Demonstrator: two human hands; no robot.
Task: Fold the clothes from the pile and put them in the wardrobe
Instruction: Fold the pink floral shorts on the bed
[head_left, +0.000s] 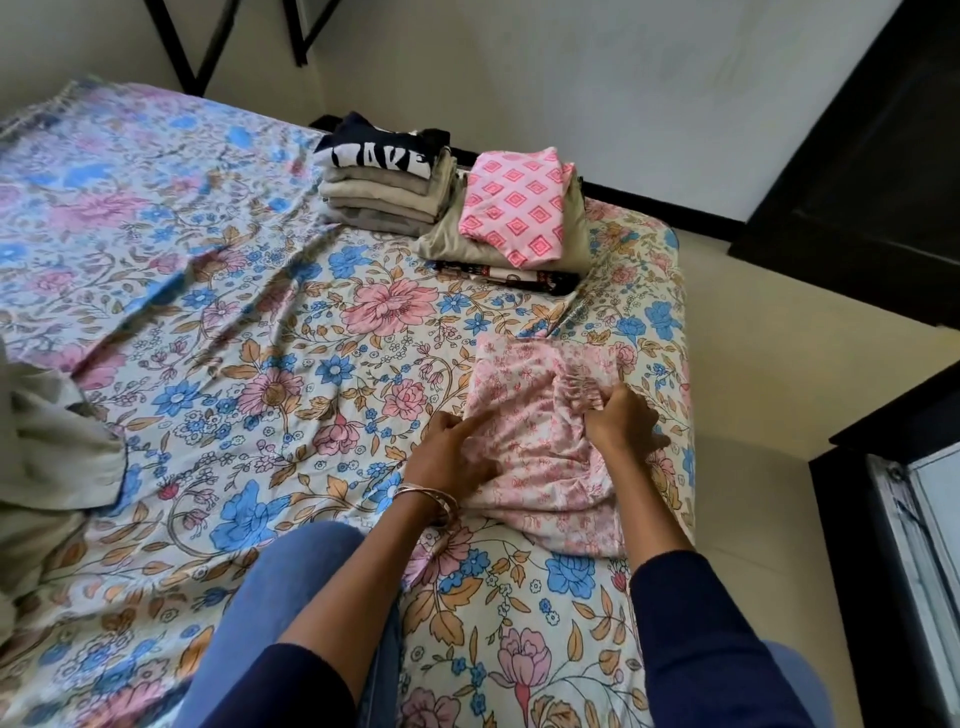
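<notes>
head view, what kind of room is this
Most likely a bedroom: a bed under a floral sheet fills the view, stacks of folded clothes sit at its far edge, and dark furniture stands alongside.

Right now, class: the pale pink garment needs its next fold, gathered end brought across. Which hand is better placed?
Probably the right hand: it grips the gathered end of the pale pink garment. The left hand rests on the opposite edge, suited to steadying it.
</notes>
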